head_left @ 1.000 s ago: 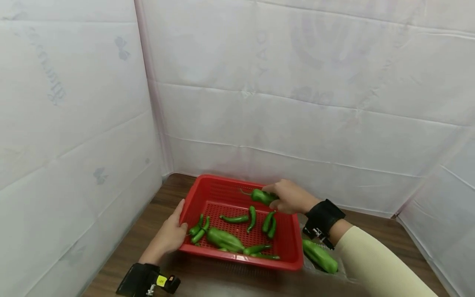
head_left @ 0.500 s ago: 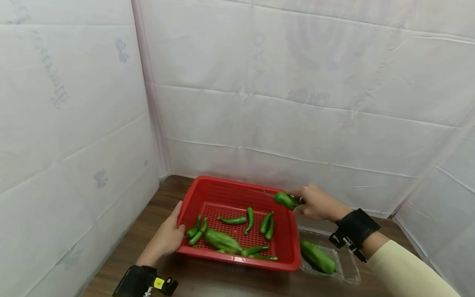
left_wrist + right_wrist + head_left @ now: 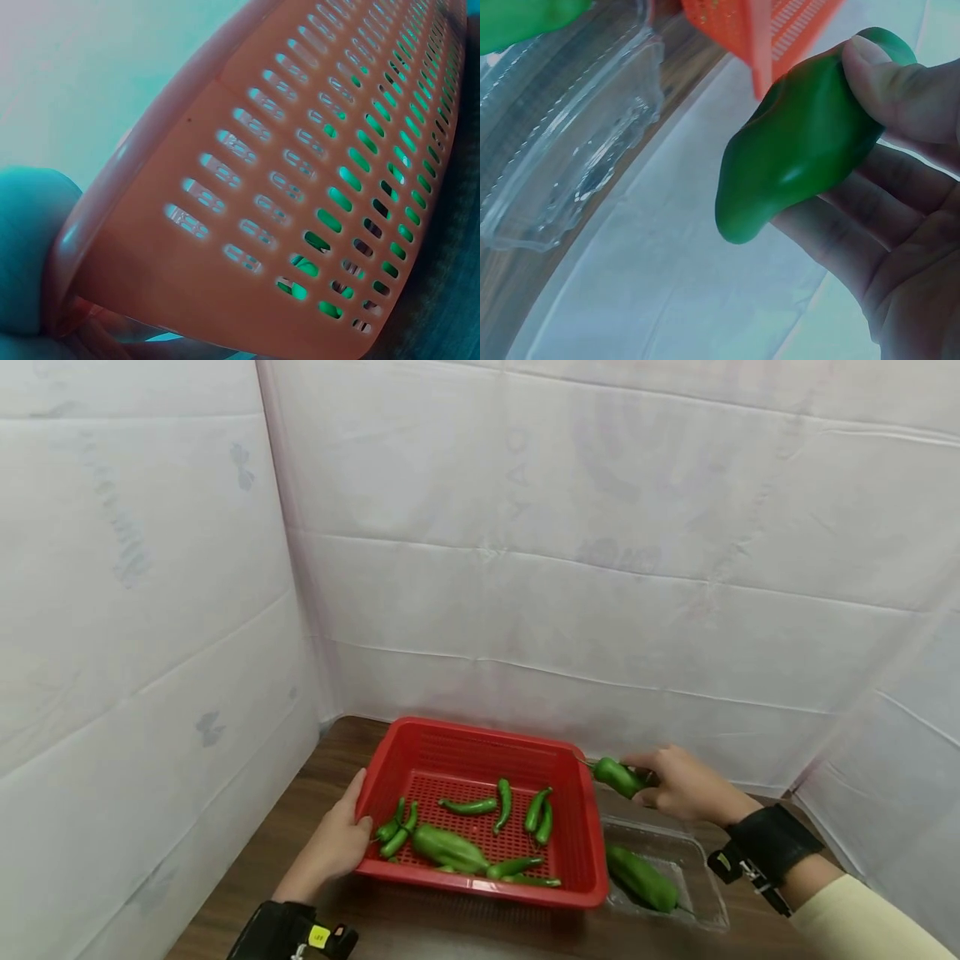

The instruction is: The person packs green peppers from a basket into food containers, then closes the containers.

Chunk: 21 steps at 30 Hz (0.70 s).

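My left hand [image 3: 335, 837] grips the left rim of a red slotted basket [image 3: 480, 882], thumb over the edge; the left wrist view shows the basket's outer wall [image 3: 187, 165] close up. Inside the basket lie several slim green chilies [image 3: 468, 807] and one larger green pepper [image 3: 452, 847]. Past the basket's right rim, my right hand [image 3: 686, 785] holds a plump green pepper [image 3: 802, 135] between thumb and fingers, its stem towards the basket. Below that hand, a clear plastic tray [image 3: 705, 893] sits on the table with another large green pepper [image 3: 642, 878] in it.
The basket stands on a dark wood-grain table [image 3: 288, 802], right beside the clear tray. White sheeting [image 3: 525, 568] closes off the back and both sides, close behind the basket and my right hand.
My right hand has carried the plump pepper rightwards, from over the basket to above the clear tray's far end. My left hand keeps its hold on the basket rim.
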Available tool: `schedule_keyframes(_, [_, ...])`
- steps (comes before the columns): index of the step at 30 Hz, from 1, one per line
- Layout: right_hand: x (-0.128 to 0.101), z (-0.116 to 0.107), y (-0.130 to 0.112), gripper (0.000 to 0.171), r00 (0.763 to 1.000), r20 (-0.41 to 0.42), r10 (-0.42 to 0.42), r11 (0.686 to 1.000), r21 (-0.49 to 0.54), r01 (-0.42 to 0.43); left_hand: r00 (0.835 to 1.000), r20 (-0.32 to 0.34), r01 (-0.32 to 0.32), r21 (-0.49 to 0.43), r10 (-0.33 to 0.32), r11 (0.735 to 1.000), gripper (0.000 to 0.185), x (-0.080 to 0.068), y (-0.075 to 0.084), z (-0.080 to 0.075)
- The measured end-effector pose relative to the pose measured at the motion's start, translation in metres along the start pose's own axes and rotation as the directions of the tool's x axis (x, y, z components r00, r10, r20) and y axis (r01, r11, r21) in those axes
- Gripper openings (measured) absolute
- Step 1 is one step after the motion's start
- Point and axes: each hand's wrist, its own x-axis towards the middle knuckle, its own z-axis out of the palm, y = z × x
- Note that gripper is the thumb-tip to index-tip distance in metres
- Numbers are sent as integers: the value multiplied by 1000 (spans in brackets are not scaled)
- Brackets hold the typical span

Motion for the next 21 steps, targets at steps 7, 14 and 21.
schedule_keyframes(7, [-16, 4, 9, 41, 1000, -1, 26, 1000, 15, -26, 1000, 7, 1, 1, -1, 1000, 73, 1, -2, 0])
schedule_keyframes(14, [-28, 12, 19, 42, 995, 30, 93, 995, 34, -94, 1000, 22, 19, -13, -18, 1000, 73, 3, -1, 0])
schedule_keyframes(21, [-42, 23, 26, 42, 982, 109, 152, 981, 103, -163, 1000, 19, 13, 1, -13, 1000, 73, 4, -2, 0])
